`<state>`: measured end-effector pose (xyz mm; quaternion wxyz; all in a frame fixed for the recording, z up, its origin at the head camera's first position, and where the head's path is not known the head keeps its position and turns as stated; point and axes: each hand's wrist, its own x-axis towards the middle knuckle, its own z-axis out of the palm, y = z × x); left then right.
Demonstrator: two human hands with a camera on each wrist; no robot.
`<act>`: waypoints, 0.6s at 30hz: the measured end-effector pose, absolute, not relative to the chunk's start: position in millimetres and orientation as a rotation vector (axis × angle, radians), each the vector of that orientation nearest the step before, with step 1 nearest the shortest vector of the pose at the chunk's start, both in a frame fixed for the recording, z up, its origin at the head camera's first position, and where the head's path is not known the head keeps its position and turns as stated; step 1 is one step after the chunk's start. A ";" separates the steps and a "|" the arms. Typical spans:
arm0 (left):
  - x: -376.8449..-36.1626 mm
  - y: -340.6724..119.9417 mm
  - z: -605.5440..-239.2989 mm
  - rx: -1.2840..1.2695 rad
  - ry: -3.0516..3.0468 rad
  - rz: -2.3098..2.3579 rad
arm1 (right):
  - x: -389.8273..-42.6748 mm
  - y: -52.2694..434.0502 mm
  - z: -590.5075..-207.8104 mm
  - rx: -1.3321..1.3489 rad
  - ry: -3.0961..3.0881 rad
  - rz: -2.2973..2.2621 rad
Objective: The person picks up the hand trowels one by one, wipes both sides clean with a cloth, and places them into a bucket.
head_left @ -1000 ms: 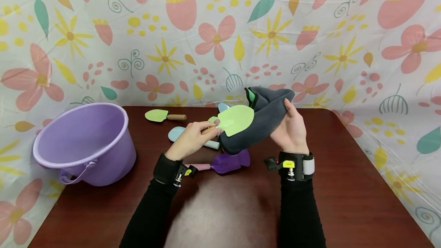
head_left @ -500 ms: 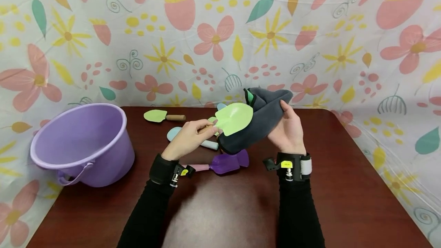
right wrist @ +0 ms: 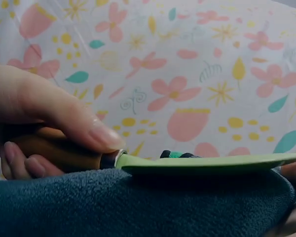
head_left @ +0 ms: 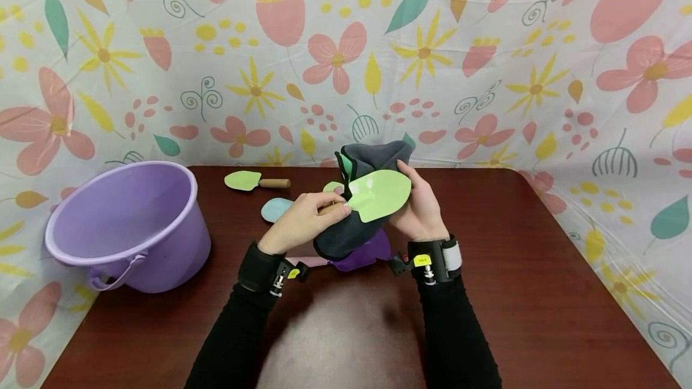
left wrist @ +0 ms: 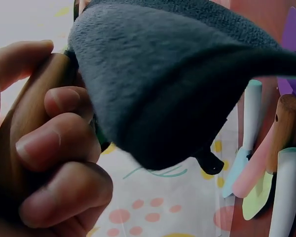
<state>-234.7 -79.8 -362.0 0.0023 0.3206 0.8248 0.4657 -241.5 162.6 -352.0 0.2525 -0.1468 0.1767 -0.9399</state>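
Trowel (head_left: 378, 196) with a green blade and wooden handle is held above the worktop (head_left: 540, 293), its blade lying flat against a dark grey cloth (head_left: 346, 233); as a judgement, the wiping of this trowel is under way and not finished. Left hand (head_left: 305, 221) closes its grip on the wooden handle, fingers curled round it and thumb along the top, as the left wrist view shows (left wrist: 44, 143). Right hand (head_left: 418, 212) has its grip on the cloth, fingers wrapped behind the fabric and thumb near the far edge of the blade, so that the cloth cups the blade from beneath; the right wrist view shows the blade (right wrist: 207, 163) resting on the cloth (right wrist: 138, 207) with no gap between them. A green trim shows at the upper fold of the cloth.

Relative to the held trowel, a purple scoop (head_left: 357, 254) lies on the worktop directly beneath, partly hidden by the cloth; a pale blue tool (head_left: 277, 209) lies just to the left, and a second green trowel (head_left: 254, 181) lies further left towards the back. A purple bucket (head_left: 127, 221) stands well to the left of the trowel; none of its contents can be seen. These other tools lie untouched, and, as a judgement, they are left to be handled
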 end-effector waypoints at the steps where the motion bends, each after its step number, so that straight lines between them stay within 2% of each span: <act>1: -234.8 -79.1 -361.8 1.011 2.592 1.452 | -240.9 162.9 -352.0 -0.414 0.474 -2.556; 18: -237.5 -77.3 -366.5 1.060 2.558 1.350 | -239.2 181.3 -352.5 -0.471 0.401 -2.606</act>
